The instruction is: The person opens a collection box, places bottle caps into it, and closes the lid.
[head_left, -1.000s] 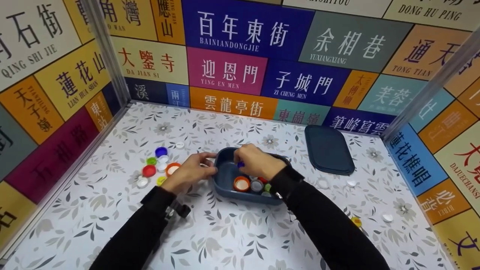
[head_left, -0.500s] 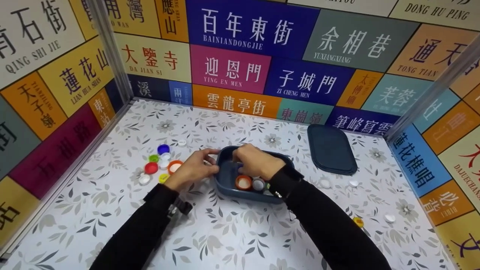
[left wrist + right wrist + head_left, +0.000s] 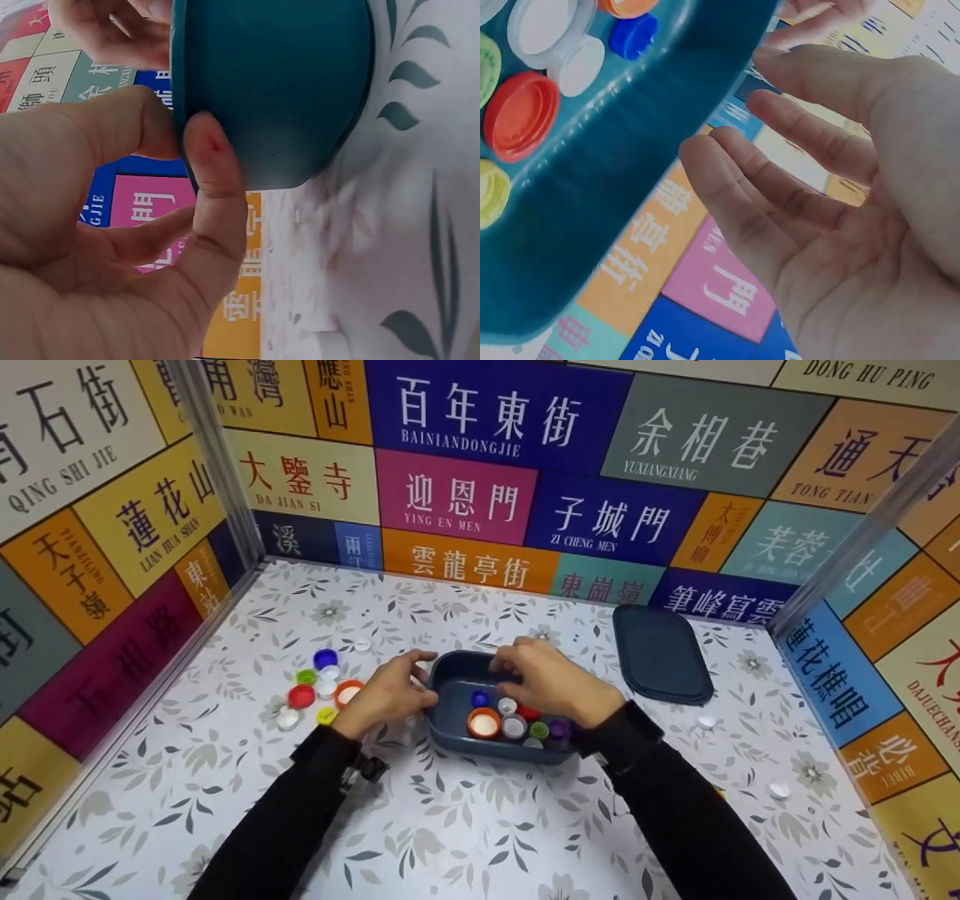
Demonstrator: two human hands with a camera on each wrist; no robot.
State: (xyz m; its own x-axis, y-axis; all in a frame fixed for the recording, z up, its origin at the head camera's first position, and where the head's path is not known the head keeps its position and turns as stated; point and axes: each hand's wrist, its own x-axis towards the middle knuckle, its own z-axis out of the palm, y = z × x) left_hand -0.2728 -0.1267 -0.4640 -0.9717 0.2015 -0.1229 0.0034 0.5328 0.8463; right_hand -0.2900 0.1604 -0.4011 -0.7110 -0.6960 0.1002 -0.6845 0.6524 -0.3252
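Note:
A dark blue plastic box (image 3: 450,706) holds several bottle caps, among them a small blue cap (image 3: 480,700), an orange-red one (image 3: 484,724) and a purple one (image 3: 559,730). My left hand (image 3: 390,690) holds the box's left end; in the left wrist view its thumb (image 3: 214,161) lies on the outer wall, with a bent finger at the rim. Over the far right part of the box is my right hand (image 3: 551,675), fingers loosely bent around nothing. The right wrist view shows its fingertips beside the box's rim and a red cap (image 3: 521,116) inside.
Left of the box lies a group of loose caps, including a blue cap (image 3: 325,658) and a red cap (image 3: 301,696). The box's dark lid (image 3: 664,652) lies at the back right. White caps, such as this white cap (image 3: 779,790), sit at the right. Printed panels enclose the table.
My right hand has let go of the small blue cap, which now lies in the box, and has moved up and to the right. The left hand stays at the box's left end.

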